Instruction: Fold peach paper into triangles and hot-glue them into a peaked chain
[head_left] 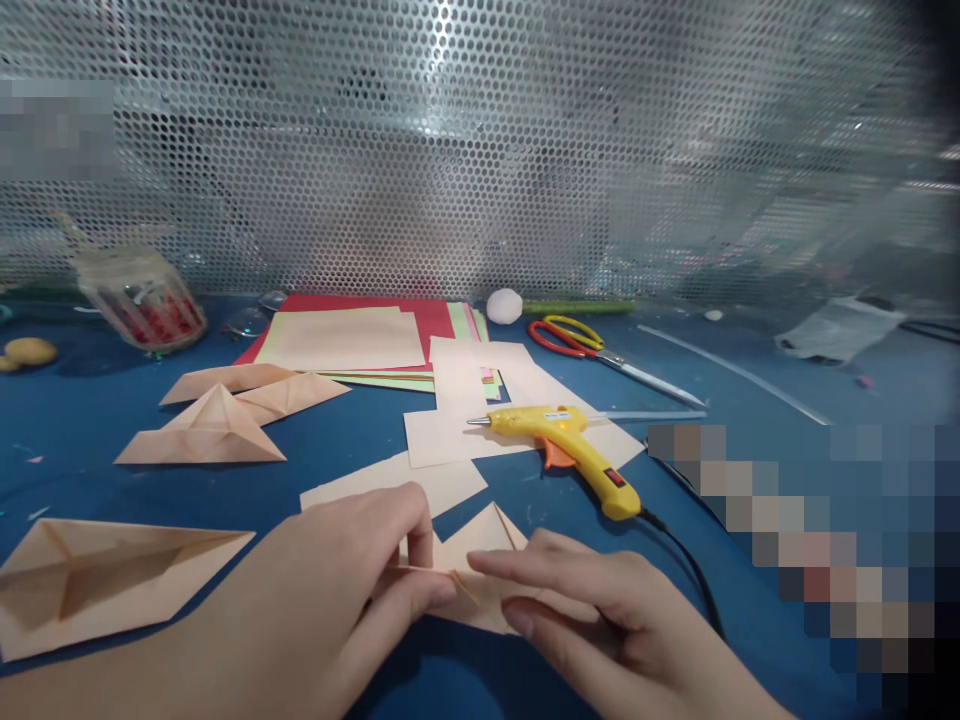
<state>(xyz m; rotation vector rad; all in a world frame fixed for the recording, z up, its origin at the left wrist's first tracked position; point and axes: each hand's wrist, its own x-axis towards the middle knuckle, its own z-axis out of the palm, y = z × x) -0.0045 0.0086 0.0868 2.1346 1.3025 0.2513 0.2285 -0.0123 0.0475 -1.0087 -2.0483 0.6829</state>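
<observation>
A piece of peach folded paper (480, 600) lies at the near middle, between both hands. My left hand (352, 590) pinches its left side, thumb in front and bent fingers behind. On the right part, my right hand (600, 600) grips the paper with the thumb at the near edge; its index finger stretches over the fold. The palm hides the paper's right end. Just beyond lies a yellow hot glue gun (562, 440) with an orange trigger, on flat peach sheets (442, 445). Another peach sheet (390, 485) lies behind my left hand.
Folded peach pieces (217, 430) and a larger one (112, 570) lie left. Behind are stacked coloured papers (337, 340), a glass jar (142, 300), a white ball (505, 306) and scissors (630, 370). The glue gun's black cord (690, 560) runs beside my right hand. A perforated metal screen (480, 150) stands behind.
</observation>
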